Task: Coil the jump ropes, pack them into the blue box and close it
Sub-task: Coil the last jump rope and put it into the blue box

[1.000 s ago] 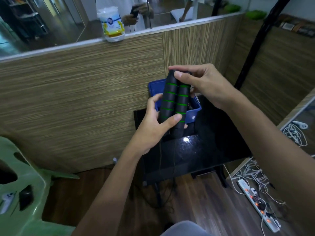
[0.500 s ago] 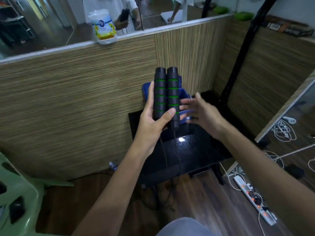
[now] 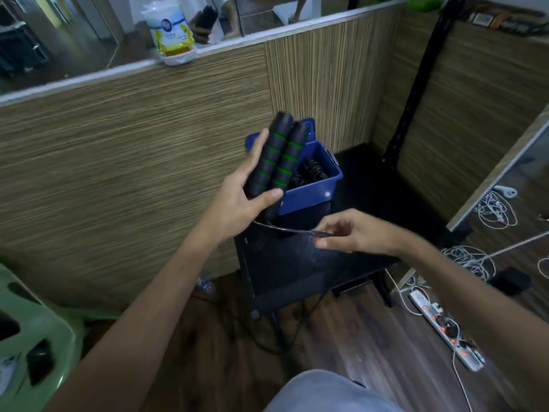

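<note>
Left hand (image 3: 237, 200): at the frame's centre, fingers and thumb wrapped around the two black handles (image 3: 277, 156) with green rings, held side by side, tilted.
Right hand (image 3: 353, 233): lower right of centre, fingertips pinching the thin rope cord (image 3: 285, 229) that runs from under the handles.
Blue box (image 3: 315, 188): open, behind the handles on the black table (image 3: 297, 263), dark coiled things inside.

The handles (image 3: 276, 157) look like matt black foam with green rings; the box (image 3: 309, 194) is smooth, slightly glossy blue plastic; the table (image 3: 300, 263) is glossy black; the partition (image 3: 133, 162) is streaked wood laminate; the floor (image 3: 356, 331) dark wood planks; the chair (image 3: 35, 346) pale green plastic.
</note>
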